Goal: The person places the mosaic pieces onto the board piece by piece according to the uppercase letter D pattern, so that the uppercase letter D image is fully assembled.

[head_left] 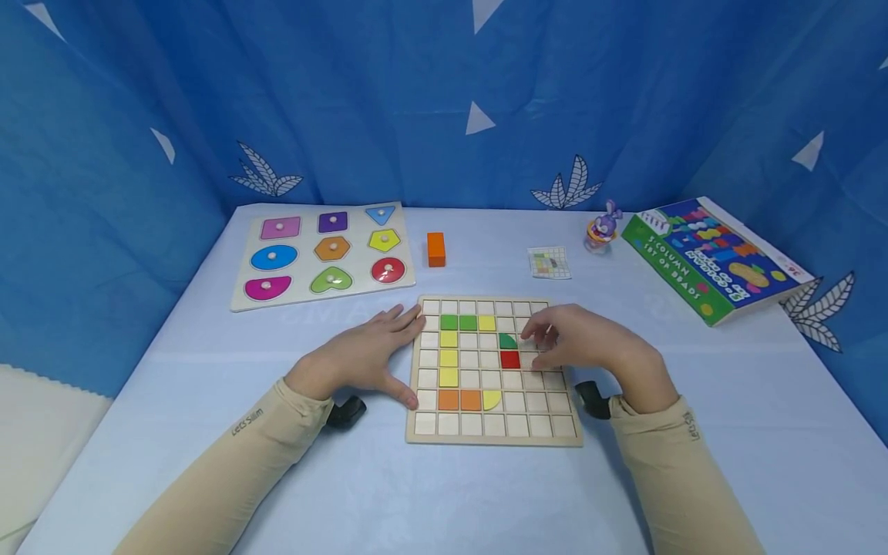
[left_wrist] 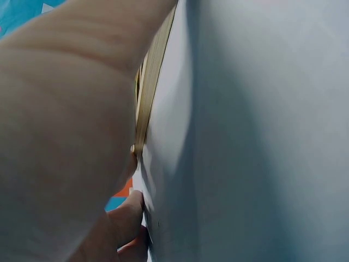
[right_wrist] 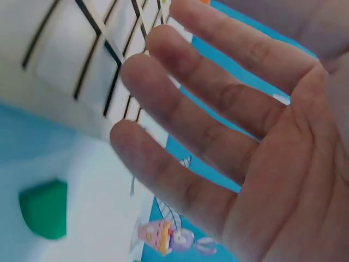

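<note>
Fingers: left hand (head_left: 361, 358) flat against the grid board's (head_left: 494, 436) left edge; right hand (head_left: 586, 343) spread loosely over it, holding nothing.
Tiles: three green, four yellow, two orange, one red.
Board: mid-worktop.

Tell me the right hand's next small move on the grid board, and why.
Probably lower the right hand a little onto the green quarter tile to seat it. Its relaxed fingers hold nothing and hover beside that tile, which sits just above the red tile. The left hand already rests at the grid board's left edge, bracing it.
</note>
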Tool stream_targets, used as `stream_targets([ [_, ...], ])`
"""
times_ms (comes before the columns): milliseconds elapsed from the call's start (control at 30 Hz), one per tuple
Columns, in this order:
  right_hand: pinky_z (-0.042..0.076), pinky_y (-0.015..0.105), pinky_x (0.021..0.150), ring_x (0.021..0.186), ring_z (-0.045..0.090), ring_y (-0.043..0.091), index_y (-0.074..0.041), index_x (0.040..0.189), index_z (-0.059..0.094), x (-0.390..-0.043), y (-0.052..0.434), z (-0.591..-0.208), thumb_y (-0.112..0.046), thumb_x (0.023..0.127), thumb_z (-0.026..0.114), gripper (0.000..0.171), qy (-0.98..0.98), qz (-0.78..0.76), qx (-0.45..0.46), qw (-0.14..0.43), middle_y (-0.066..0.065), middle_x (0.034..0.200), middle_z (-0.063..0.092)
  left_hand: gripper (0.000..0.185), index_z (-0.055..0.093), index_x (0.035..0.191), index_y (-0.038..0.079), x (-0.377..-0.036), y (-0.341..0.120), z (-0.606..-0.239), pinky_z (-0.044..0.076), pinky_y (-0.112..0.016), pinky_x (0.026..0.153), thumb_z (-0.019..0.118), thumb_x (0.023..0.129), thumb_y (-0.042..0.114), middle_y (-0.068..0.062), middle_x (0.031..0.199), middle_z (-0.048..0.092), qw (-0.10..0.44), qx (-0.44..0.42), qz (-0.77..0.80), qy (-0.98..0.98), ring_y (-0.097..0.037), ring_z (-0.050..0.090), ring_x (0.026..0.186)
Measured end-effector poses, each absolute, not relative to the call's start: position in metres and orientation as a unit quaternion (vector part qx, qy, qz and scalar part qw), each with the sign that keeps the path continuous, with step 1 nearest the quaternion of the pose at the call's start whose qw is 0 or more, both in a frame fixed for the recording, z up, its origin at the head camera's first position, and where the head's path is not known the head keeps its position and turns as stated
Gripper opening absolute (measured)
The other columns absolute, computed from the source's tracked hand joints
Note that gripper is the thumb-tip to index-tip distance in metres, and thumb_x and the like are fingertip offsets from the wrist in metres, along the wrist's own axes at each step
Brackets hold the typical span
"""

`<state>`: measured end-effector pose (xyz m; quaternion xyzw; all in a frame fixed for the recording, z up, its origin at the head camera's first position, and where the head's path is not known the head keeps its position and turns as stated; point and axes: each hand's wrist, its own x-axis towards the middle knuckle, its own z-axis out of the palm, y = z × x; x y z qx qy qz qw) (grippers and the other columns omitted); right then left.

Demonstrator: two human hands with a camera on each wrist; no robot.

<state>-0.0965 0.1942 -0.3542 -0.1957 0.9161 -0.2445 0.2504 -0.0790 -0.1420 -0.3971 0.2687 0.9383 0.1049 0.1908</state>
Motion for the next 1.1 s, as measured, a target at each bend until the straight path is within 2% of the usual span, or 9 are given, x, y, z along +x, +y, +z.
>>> stream_targets([
  [367,0.057,0.038,0.081,0.102,0.059,0.027,-0.006,0.121,0.069,-0.102,0.229,-0.343,-0.013,0.082,0.085,0.043,0.921,-0.235,-0.167,0.263,0.008,0.109,0.065,0.138,0.021,0.162,0.016,-0.078,-0.143,-0.398,0.013,-0.045,0.122,0.07,0.055,0.088,0.001,0.168,0.007,0.186,0.271,0.107,0.938,-0.026,0.003,0.153],
  [567,0.057,0.043,0.083,0.103,0.059,0.03,-0.006,0.119,0.071,-0.108,0.249,-0.346,-0.015,0.081,0.086,0.041,0.922,-0.241,-0.148,0.265,0.01,0.112,0.065,0.138,0.021,0.161,0.016,-0.079,-0.143,-0.398,0.014,-0.045,0.122,0.07,0.055,0.088,0.0,0.168,0.007,0.185,0.272,0.108,0.938,-0.027,0.003,0.153],
  [700,0.054,0.038,0.077,0.095,0.057,0.027,-0.008,0.109,0.073,-0.109,0.246,-0.353,-0.021,0.08,0.087,0.035,0.924,-0.245,-0.142,0.259,0.008,0.105,0.065,0.138,0.021,0.161,0.016,-0.079,-0.143,-0.398,0.013,-0.044,0.122,0.07,0.055,0.089,0.0,0.168,0.007,0.185,0.272,0.108,0.938,-0.027,0.003,0.153],
  [833,0.047,0.034,0.069,0.085,0.053,0.023,-0.01,0.098,0.072,-0.109,0.222,-0.364,-0.028,0.08,0.088,0.03,0.915,-0.264,-0.181,0.247,0.005,0.089,0.06,0.139,0.021,0.161,0.016,-0.079,-0.143,-0.398,0.012,-0.044,0.122,0.069,0.054,0.089,0.001,0.168,0.006,0.187,0.27,0.106,0.939,-0.026,0.003,0.153],
  [967,0.044,0.034,0.065,0.077,0.05,0.02,-0.011,0.09,0.069,-0.105,0.199,-0.375,-0.027,0.079,0.089,0.028,0.906,-0.279,-0.221,0.23,0.003,0.078,0.056,0.139,0.02,0.162,0.016,-0.079,-0.143,-0.398,0.013,-0.044,0.122,0.069,0.054,0.089,0.001,0.168,0.005,0.188,0.269,0.107,0.939,-0.026,0.002,0.154],
  [1100,0.042,0.033,0.063,0.074,0.049,0.019,-0.011,0.086,0.067,-0.102,0.191,-0.378,-0.026,0.078,0.089,0.028,0.91,-0.272,-0.224,0.217,0.002,0.076,0.054,0.139,0.02,0.162,0.017,-0.079,-0.143,-0.398,0.014,-0.045,0.122,0.069,0.054,0.09,0.002,0.168,0.005,0.189,0.269,0.107,0.938,-0.025,0.002,0.154],
])
